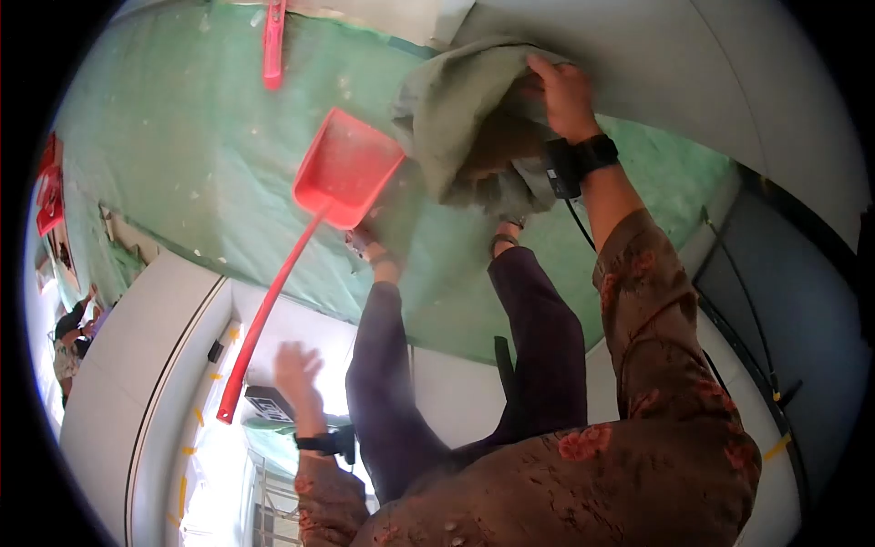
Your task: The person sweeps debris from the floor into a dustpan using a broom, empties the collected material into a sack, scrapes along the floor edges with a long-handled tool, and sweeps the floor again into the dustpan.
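Observation:
My right hand (567,98) grips the rim of a grey-green woven sack (456,109), whose mouth gapes open above my feet. Brownish contents show dimly inside it. My left hand (299,376) is raised at the lower left with its fingers apart, slightly blurred, holding nothing. Close to it is the end of the long red handle of a dustpan (346,169). The pan lies on the green floor sheet to the left of the sack, its handle slanting down toward my left hand without touching it.
A red tool (272,46) lies at the top on the green floor covering (210,118). White panels (150,337) stand at the left, and a dark panel (784,273) at the right. Another person (71,342) is at the far left, near red objects.

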`<action>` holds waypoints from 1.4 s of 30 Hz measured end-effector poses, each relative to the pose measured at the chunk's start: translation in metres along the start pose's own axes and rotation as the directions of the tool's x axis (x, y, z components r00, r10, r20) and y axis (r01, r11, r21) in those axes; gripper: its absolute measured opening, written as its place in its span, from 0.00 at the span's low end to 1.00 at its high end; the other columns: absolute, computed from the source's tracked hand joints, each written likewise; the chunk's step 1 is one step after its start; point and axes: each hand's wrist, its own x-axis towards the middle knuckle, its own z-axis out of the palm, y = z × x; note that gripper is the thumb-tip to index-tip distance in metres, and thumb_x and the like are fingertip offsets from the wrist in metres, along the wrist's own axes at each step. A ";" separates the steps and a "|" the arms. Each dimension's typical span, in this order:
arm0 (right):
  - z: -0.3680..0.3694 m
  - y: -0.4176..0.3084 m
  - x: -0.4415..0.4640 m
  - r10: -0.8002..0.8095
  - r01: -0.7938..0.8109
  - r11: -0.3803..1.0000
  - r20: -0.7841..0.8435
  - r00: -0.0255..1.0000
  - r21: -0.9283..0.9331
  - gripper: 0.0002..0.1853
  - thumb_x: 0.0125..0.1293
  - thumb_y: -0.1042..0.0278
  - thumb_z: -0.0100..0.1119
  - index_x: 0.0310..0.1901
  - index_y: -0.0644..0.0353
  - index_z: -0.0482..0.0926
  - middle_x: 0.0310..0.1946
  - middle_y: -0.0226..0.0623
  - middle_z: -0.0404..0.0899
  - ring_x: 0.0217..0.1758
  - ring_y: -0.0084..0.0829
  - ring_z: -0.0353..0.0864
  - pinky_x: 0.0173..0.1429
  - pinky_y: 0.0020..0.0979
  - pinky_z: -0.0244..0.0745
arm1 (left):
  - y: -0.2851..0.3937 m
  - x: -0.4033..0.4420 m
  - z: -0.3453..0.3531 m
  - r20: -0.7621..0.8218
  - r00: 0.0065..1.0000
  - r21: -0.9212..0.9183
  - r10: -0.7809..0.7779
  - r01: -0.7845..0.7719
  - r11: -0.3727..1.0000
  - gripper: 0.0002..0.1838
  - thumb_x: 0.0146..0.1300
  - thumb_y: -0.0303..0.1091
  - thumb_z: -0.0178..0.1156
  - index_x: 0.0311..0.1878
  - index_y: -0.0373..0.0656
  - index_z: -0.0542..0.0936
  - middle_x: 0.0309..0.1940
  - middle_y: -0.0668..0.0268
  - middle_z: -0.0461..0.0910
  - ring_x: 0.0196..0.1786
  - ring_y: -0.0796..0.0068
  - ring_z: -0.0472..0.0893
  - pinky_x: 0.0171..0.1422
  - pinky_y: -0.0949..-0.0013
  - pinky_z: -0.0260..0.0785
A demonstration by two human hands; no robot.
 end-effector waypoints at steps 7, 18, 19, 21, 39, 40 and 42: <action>0.026 -0.009 -0.018 0.095 -0.092 0.994 0.038 0.995 -0.054 0.14 0.57 0.59 0.60 0.34 0.64 0.76 0.33 0.33 0.78 0.35 0.28 0.78 0.41 0.29 0.74 | -0.070 0.050 0.202 0.528 0.813 0.322 0.247 -0.460 0.827 0.35 0.43 0.40 0.68 0.54 0.34 0.69 0.47 0.50 0.73 0.49 0.54 0.73 0.52 0.63 0.66; 0.015 0.009 0.030 -0.111 0.144 0.911 0.105 0.988 -0.387 0.19 0.54 0.57 0.61 0.19 0.67 0.73 0.14 0.35 0.70 0.18 0.25 0.67 0.25 0.32 0.65 | 0.013 0.043 0.307 0.697 0.711 0.032 0.092 -0.159 0.987 0.12 0.53 0.31 0.51 0.38 0.33 0.76 0.30 0.61 0.78 0.34 0.65 0.78 0.39 0.64 0.72; 0.011 0.014 0.039 -0.146 0.179 0.802 0.104 0.984 -0.569 0.21 0.54 0.55 0.61 0.19 0.68 0.73 0.13 0.39 0.69 0.17 0.28 0.66 0.26 0.35 0.65 | 0.035 0.032 0.290 0.712 0.694 -0.128 0.110 -0.026 0.991 0.12 0.53 0.29 0.51 0.38 0.34 0.76 0.31 0.61 0.77 0.32 0.66 0.78 0.37 0.63 0.73; 0.003 0.029 0.055 -0.134 0.178 0.626 0.120 0.984 -0.759 0.24 0.52 0.52 0.60 0.20 0.70 0.72 0.14 0.49 0.68 0.18 0.37 0.64 0.29 0.40 0.65 | 0.052 0.044 0.278 0.726 0.674 -0.277 0.135 0.106 0.955 0.12 0.53 0.28 0.51 0.39 0.34 0.77 0.32 0.62 0.76 0.29 0.67 0.77 0.36 0.62 0.74; -0.003 0.067 0.086 -0.172 0.306 0.707 0.265 0.949 -0.637 0.30 0.58 0.50 0.55 0.55 0.66 0.70 0.52 0.54 0.72 0.57 0.46 0.70 0.60 0.38 0.63 | 0.093 0.142 0.313 0.416 0.856 0.355 0.307 -0.463 0.812 0.15 0.54 0.37 0.54 0.34 0.32 0.78 0.24 0.61 0.78 0.21 0.72 0.77 0.22 0.70 0.69; -0.003 0.067 0.079 -0.166 0.303 0.711 0.267 0.949 -0.635 0.30 0.58 0.50 0.55 0.55 0.66 0.70 0.52 0.54 0.72 0.57 0.46 0.70 0.60 0.38 0.63 | 0.099 0.128 0.309 0.402 0.862 0.325 0.309 -0.450 0.832 0.19 0.54 0.42 0.56 0.37 0.31 0.77 0.27 0.55 0.78 0.26 0.66 0.78 0.30 0.66 0.69; -0.004 0.052 0.062 -0.142 0.361 0.616 0.352 0.925 -0.700 0.29 0.57 0.52 0.56 0.54 0.66 0.71 0.52 0.53 0.72 0.56 0.46 0.71 0.59 0.36 0.65 | 0.094 0.124 0.299 0.378 0.866 0.284 0.326 -0.444 0.850 0.24 0.53 0.47 0.58 0.40 0.30 0.76 0.31 0.48 0.79 0.31 0.60 0.79 0.37 0.63 0.69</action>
